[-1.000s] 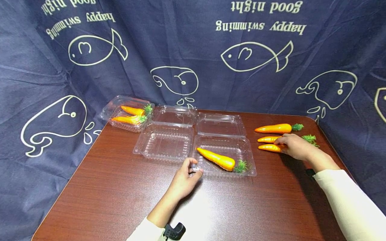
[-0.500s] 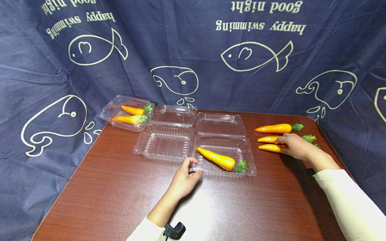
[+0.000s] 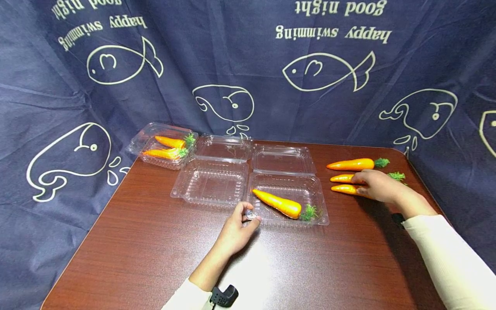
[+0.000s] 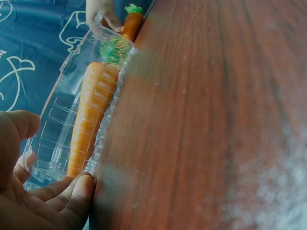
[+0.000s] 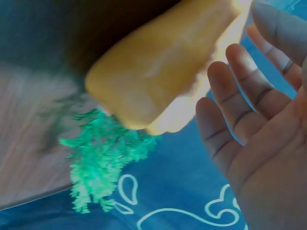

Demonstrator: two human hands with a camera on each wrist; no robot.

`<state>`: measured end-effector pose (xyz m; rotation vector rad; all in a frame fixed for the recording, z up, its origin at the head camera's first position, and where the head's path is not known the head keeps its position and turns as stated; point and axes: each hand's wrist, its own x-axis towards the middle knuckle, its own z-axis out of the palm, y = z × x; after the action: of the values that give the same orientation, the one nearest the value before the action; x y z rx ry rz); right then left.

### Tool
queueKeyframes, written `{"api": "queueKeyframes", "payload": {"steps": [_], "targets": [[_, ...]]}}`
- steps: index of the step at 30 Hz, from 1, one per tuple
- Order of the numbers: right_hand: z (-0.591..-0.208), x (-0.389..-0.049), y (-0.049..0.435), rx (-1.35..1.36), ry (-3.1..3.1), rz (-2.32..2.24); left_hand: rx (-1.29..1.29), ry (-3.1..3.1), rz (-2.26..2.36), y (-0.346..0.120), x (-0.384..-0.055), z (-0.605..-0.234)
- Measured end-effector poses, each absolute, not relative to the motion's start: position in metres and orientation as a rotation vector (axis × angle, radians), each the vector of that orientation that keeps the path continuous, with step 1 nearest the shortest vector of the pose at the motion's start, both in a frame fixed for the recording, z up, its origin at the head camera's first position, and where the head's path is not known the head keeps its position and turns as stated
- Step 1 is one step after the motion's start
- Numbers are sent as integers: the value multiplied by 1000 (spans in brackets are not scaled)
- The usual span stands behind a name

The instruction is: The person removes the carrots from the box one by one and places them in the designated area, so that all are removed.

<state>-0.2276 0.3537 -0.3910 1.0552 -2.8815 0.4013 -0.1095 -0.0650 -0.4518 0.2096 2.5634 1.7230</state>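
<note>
My left hand [image 3: 238,230] pinches the near left corner of an open clear plastic clamshell container [image 3: 318,185]. One toy carrot [image 3: 277,203] with green leaves lies diagonally inside it; the left wrist view shows this carrot [image 4: 91,115] through the ribbed wall. On the right, my right hand [image 3: 381,187] reaches over two carrots lying side by side, thumb and forefinger gripping at the nearer carrot [image 3: 342,189]. The second carrot [image 3: 341,178] is partly covered by the fingers. In the right wrist view the other fingers [image 5: 223,79] of that hand extend loosely beside the carrot [image 5: 148,72].
Beyond the right hand lies another carrot [image 3: 354,164]. A second open clamshell [image 3: 211,181] stands left of the first. At the back left, a clamshell [image 3: 135,144] holds two carrots [image 3: 170,142]. A blue printed cloth [image 3: 271,112] hangs behind the brown table [image 3: 155,254].
My right hand shifts very slightly at the carrots, and a little more of the nearer carrot shows beneath it. The left hand and the containers stay in place.
</note>
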Motion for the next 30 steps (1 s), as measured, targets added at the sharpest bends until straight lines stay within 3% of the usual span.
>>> {"api": "queueKeyframes", "payload": {"steps": [21, 30], "targets": [[-365, -221, 317, 1185, -2902, 613, 199, 2569, 1707, -65, -109, -451], [-353, -217, 301, 1193, -2904, 462, 182, 2559, 1707, -65, -109, -452]]}}
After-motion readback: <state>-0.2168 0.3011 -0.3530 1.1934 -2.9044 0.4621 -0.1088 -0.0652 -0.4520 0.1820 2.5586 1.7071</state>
